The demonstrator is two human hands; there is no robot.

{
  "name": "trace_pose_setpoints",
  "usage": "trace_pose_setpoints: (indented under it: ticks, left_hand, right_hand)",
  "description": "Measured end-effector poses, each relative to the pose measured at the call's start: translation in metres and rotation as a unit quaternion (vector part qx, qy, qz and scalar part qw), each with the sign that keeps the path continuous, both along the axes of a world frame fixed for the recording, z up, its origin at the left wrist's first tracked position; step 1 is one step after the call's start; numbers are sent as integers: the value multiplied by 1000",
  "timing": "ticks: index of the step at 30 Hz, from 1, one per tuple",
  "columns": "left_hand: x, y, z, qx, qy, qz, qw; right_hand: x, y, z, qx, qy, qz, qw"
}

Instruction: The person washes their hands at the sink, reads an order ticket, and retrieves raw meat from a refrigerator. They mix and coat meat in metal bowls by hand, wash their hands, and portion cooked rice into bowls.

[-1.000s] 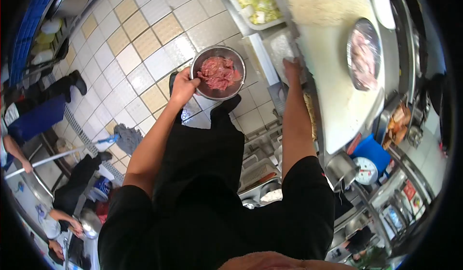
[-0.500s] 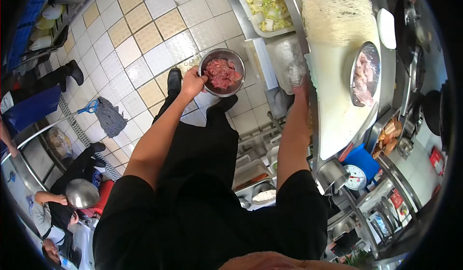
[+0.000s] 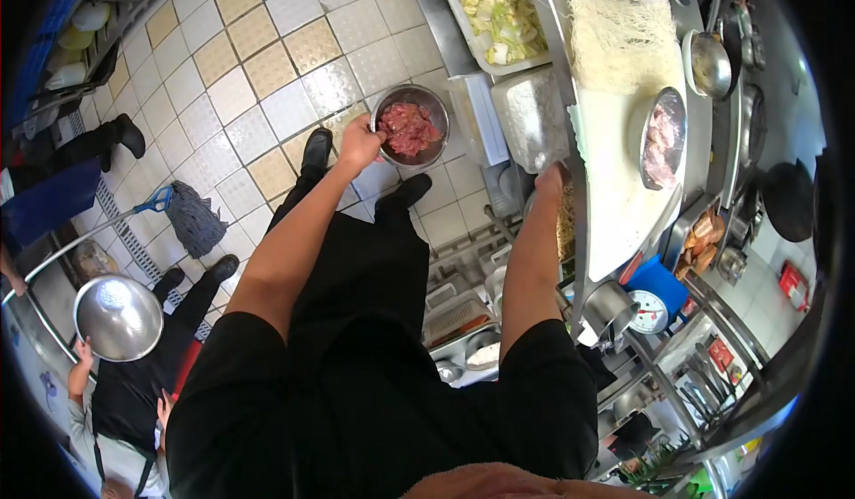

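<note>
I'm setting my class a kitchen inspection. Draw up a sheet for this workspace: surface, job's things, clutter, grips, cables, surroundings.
Surface: white board, bearing noodles and a second bowl of pale meat.
Job's things: bowl holding red meat, held over the floor; clear container beside the counter.
Clutter: pot and scale close together by the board's near end.
Grips: left grip holds the bowl's rim; right grip is near the clear container, fingers hidden, hold unclear.
Cables: nothing seen.
Surroundings: mop on the floor; co-worker holding a metal bowl.
</note>
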State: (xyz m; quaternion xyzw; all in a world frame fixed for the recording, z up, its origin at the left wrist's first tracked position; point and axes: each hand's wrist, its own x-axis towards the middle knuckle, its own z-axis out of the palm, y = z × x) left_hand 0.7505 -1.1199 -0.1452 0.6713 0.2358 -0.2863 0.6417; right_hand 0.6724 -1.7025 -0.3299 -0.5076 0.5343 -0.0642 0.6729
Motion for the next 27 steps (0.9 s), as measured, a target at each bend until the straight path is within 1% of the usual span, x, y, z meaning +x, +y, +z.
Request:
trace_pose_setpoints:
  ticks: [1,2,4,6,8,9,10,12,14,17,20,21,23,24,26,27]
  left_hand:
    - [0,2,-5,-1,-7,0,1000]
    - [-1,4,-7,-2,-14,0,1000]
    - [1,8,2,7,-4,-5,1000]
    - [4,9,5,8,2,-8,1000]
    - [6,9,8,5,5,-8,1000]
    - [6,9,9,4,6,-9,1000]
    - [6,9,10,-3,0,-4,1000]
    - [6,9,13,-17,-12,5,1000]
    - [6,10,16,-2,-18,-6,1000]
    - [6,13,25,9,-18,-16,1000]
    - [5,14,38,10,-26,-27,999]
    - [4,12,41,10,-30,-30,999]
    - [-1,2,44,-32,-63,-25,997]
    - [-3,-2,44,-53,-79,-21,995]
    - [-11,-5,36,-70,-53,-19,996]
    - [-13,-5,33,-78,-41,-18,996]
  right_hand:
    - [-2,-9,-15,45,-24,9,999]
    - [7,13,13,47,-27,14,998]
    - [24,89,89,14,-27,49,998]
    - [43,172,154,-42,-4,121,992]
    - [55,236,180,-106,63,207,971]
    - [61,271,200,-162,32,295,941]
    - [67,305,221,-215,1,380,900]
    - [75,359,254,-255,-66,471,842]
    - [80,386,263,-353,-117,507,778]
    - [82,406,270,-366,-87,480,792]
    - [87,407,274,-279,-3,510,813]
    - [86,408,269,-329,-42,530,781]
    - [81,417,250,-423,-120,559,703]
    - [79,425,240,-426,-113,548,711]
    - [71,442,228,-427,-92,529,728]
    - [69,440,226,-386,-66,557,733]
